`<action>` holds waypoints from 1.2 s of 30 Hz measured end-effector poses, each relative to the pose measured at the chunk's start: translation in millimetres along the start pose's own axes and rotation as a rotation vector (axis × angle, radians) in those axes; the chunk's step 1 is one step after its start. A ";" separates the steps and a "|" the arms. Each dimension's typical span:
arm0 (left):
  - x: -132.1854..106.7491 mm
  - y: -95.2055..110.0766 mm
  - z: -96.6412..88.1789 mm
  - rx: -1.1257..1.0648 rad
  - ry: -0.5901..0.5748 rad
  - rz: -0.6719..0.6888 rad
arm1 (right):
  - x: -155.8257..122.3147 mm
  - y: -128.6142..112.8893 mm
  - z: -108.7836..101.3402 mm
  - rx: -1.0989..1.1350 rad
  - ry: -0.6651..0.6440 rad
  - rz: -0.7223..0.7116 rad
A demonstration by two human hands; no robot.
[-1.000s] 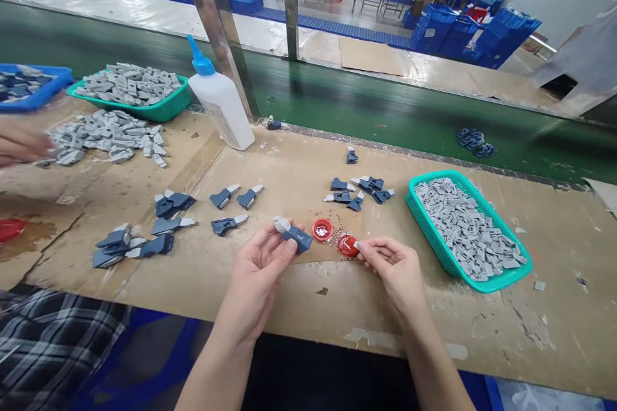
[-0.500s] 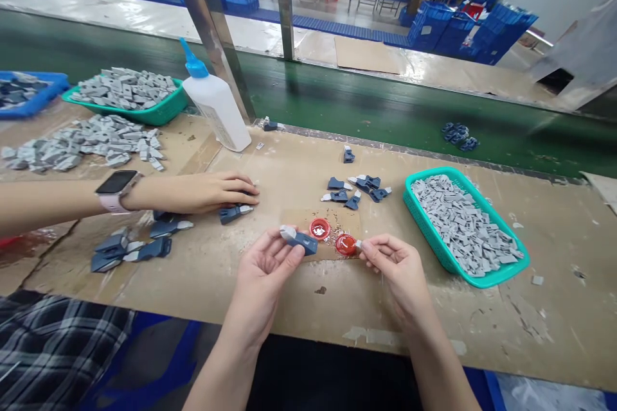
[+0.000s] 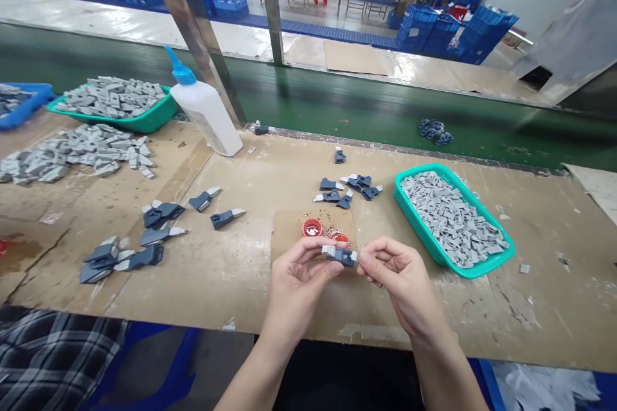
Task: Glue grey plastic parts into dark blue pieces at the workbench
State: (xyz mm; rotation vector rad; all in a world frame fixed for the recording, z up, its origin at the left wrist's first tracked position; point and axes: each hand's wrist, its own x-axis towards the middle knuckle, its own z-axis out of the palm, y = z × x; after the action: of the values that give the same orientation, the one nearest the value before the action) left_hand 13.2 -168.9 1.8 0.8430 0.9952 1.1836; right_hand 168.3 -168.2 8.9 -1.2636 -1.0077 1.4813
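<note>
Between the thumb and fingers of my left hand is a dark blue plastic part with a light grey piece on its left end. My right hand pinches a small light grey piece against the part's right end; whether it is seated in the part I cannot tell. Just behind my hands, two small red cups sit on a cardboard patch: the left cup shows fully, the right cup is partly hidden by the held part. Several similar blue-and-grey parts lie beyond the cups.
A green basket of small grey pieces stands at right. At left are more blue-and-grey parts, a grey pile, another green basket and a white bottle with blue nozzle. A green conveyor belt runs behind.
My left hand has moved right with the blue part, bringing it to the small grey piece in my right hand. The neighbouring person's hand has left the parts at left.
</note>
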 end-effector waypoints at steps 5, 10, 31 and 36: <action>-2.5 1.9 5.3 0.009 0.033 0.007 | -0.7 1.7 -2.2 -0.055 -0.037 0.022; -5.5 -0.8 10.7 0.056 0.055 0.038 | 0.0 3.0 -9.3 -0.080 -0.136 0.116; 0.7 4.7 13.5 -0.031 0.004 -0.097 | -2.3 -21.0 -2.9 -0.063 0.021 -0.002; 4.6 5.1 7.3 0.041 0.002 -0.043 | -7.5 -30.5 -49.3 -0.257 0.438 -0.181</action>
State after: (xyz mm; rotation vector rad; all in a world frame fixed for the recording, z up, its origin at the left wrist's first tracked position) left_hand 18.7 -163.5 8.2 0.8491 1.0371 1.1307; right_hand 221.5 -166.8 33.1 -1.5494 -1.0014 0.9022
